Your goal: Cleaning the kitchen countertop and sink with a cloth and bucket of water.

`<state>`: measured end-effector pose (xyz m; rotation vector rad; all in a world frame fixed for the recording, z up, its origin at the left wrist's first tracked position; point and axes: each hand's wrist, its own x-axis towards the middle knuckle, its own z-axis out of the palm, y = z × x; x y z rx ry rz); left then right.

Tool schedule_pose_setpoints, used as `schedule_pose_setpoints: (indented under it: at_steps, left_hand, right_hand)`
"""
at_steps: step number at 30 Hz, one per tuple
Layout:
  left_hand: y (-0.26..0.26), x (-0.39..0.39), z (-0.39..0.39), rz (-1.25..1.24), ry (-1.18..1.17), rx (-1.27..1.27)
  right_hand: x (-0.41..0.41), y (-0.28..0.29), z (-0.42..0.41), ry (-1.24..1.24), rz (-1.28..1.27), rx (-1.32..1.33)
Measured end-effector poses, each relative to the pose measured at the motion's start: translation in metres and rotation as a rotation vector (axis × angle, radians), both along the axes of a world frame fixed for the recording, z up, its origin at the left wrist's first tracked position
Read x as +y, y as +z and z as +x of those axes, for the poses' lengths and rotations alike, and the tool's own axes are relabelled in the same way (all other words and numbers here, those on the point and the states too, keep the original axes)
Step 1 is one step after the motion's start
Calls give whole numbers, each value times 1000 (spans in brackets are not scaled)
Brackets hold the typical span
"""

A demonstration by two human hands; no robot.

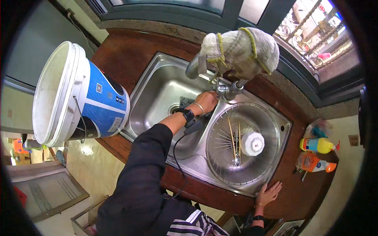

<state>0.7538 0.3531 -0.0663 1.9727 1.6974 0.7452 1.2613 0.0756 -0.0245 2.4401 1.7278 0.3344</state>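
My left hand reaches into the left bowl of a stainless steel double sink, by the divider below the tap base. Its fingers are bent and partly hidden, so what they hold is unclear. Something dark lies beneath them. My right hand rests palm down with fingers apart at the sink's front right corner and wooden counter. In the right bowl, a wire rack holds a white faceted bowl or lid, chopsticks and a metal spoon.
A white and blue plastic bucket stands left of the sink. The tap's upper part is wrapped in tied cloth. A yellow pump bottle and an orange spray bottle are at right. A black cable hangs from my left wrist.
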Motion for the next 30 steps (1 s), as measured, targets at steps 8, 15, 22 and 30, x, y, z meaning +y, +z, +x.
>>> schedule_pose_setpoints:
  at_steps: [8, 15, 22, 30]
  left_hand:
    - [33, -48, 9, -31, -243, 110]
    - [50, -105, -12, -167, -337, 3]
    - [26, -143, -91, -509, 210, -1170]
    - [97, -130, -119, -319, 164, -1357]
  right_hand:
    - [-4, -1, -1, -17, 7, 6]
    - [0, 2, -6, -11, 41, 19]
    - [-4, -3, -4, -44, 41, 12]
    - [-5, -4, 0, -56, 5, -6]
